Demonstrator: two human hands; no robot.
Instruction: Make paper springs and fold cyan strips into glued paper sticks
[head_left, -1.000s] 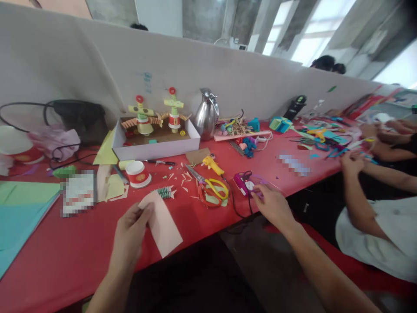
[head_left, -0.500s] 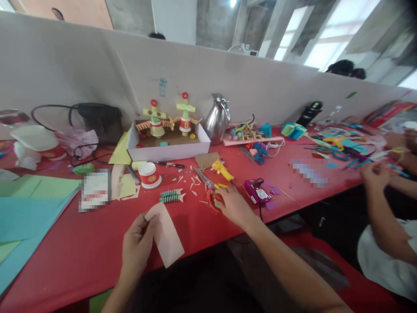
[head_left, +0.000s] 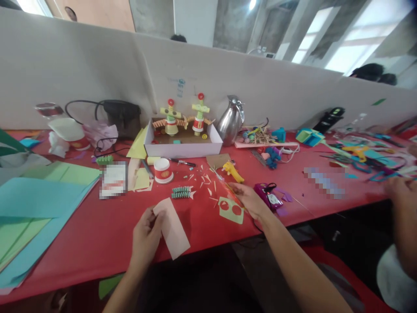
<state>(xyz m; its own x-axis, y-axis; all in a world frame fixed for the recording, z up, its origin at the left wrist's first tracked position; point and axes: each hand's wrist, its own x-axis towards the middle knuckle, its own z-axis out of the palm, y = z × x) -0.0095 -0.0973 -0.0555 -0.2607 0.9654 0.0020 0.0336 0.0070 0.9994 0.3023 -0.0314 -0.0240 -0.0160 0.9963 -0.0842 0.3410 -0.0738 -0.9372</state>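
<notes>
My left hand (head_left: 148,230) pinches a pale pink strip of paper (head_left: 176,234) by its upper left corner, over the front edge of the table. In my right hand (head_left: 250,201) is a pair of scissors (head_left: 235,194) with orange handles, lifted just off the red cloth, blades pointing away to the upper left. Below them lies a light green paper piece (head_left: 230,211) with two round holes. Between my hands and a little farther back rests a green-and-white folded paper spring (head_left: 181,192). Small paper scraps (head_left: 205,179) are scattered near the blades.
A white box (head_left: 184,150) with two paper figures stands at the back, beside a steel jug (head_left: 230,121). A paper cup (head_left: 163,170), a yellow glue gun (head_left: 233,171) and a purple device (head_left: 267,195) lie nearer. Coloured paper sheets (head_left: 35,198) cover the left. Another person's hand (head_left: 402,191) is at right.
My right hand has picked up the scissors from the table, uncovering the green paper with holes. My left hand still holds the pink strip. The view has turned left.
</notes>
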